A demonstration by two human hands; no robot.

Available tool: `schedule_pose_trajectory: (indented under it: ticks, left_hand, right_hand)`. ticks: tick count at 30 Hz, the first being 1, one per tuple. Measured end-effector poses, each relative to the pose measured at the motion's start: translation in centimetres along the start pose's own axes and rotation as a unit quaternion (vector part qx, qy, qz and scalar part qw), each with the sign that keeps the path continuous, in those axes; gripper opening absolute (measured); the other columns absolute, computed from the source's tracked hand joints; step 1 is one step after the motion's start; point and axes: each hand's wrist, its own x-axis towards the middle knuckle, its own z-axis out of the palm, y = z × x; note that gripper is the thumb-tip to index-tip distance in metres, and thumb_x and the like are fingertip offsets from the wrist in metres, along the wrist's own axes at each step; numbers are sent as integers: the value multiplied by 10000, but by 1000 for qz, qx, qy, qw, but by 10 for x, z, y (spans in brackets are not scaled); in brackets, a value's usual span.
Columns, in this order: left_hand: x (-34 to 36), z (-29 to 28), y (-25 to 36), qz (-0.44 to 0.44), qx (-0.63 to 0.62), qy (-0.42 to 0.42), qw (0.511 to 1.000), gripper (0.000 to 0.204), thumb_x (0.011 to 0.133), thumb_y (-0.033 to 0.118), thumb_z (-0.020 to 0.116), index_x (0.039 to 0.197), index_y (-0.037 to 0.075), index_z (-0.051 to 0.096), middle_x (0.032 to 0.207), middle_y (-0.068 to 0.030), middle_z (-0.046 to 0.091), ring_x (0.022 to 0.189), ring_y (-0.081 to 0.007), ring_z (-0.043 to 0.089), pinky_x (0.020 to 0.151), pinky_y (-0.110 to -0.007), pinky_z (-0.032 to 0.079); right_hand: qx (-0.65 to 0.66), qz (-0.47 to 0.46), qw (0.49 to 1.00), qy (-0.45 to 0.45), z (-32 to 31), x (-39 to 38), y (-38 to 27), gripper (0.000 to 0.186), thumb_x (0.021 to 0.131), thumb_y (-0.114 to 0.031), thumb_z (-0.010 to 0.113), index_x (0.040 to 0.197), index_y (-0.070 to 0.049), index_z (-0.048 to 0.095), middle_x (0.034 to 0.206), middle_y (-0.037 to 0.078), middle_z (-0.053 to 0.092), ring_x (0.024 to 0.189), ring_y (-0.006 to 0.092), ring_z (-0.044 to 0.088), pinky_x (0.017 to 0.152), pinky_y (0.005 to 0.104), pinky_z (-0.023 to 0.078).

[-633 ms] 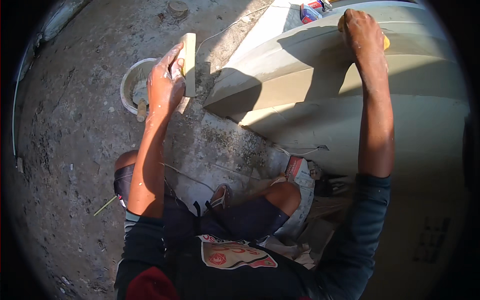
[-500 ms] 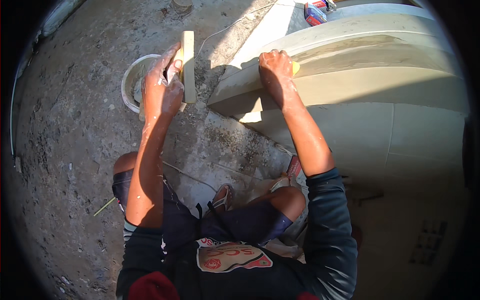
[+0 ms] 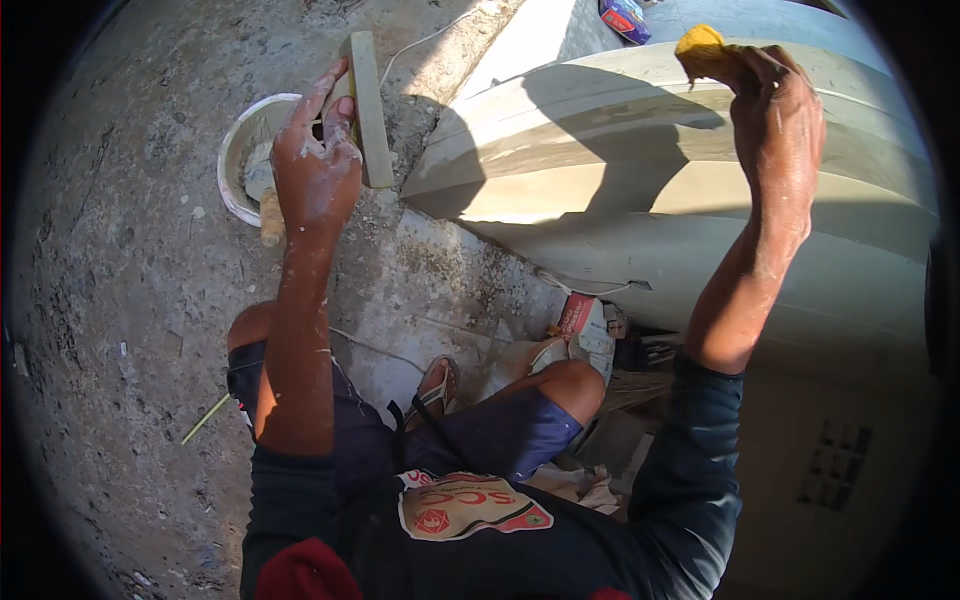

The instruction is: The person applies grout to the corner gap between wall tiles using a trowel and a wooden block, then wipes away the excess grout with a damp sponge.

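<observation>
1. One bucket (image 3: 228, 180), pale matter inside, one wooden handle (image 3: 271, 218) at its rim
2. Left hand (image 3: 318, 165): fingers grasping one pale block (image 3: 371, 115) near the bucket
3. Right hand (image 3: 785, 120): fingers gripping one yellow sponge (image 3: 703, 48) at the curved ledge (image 3: 570, 190)

Hard sunlight brightens parts of the pale curved ledge (image 3: 650, 145), crisp shadows darkening the rest, while the lower right lies dim and the bowed fisheye rim fades to black.
</observation>
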Motion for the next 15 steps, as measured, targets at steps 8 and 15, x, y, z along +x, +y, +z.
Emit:
schedule_pose_trajectory:
  ticks: [8, 15]
  left_hand:
    - [-2, -9, 1, -28, -4, -20, 999, 346, 958, 55, 560, 1297, 98, 619, 1193, -136, 678, 1116, -250, 641, 956, -339, 467]
    - [0, -28, 7, 24, 8, 27, 999, 337, 960, 59, 564, 1291, 84, 621, 1186, -116, 681, 1090, -220, 642, 941, -336, 473]
  right_hand:
    - [-9, 0, 983, -186, 160, -75, -110, 69, 814, -99, 625, 791, -64, 679, 815, 143, 670, 814, 299, 664, 710, 406, 547]
    - [232, 30, 910, -342, 283, -109, -305, 180, 838, -140, 613, 942, -70, 742, 1003, 144, 700, 1012, 310, 646, 828, 406, 518]
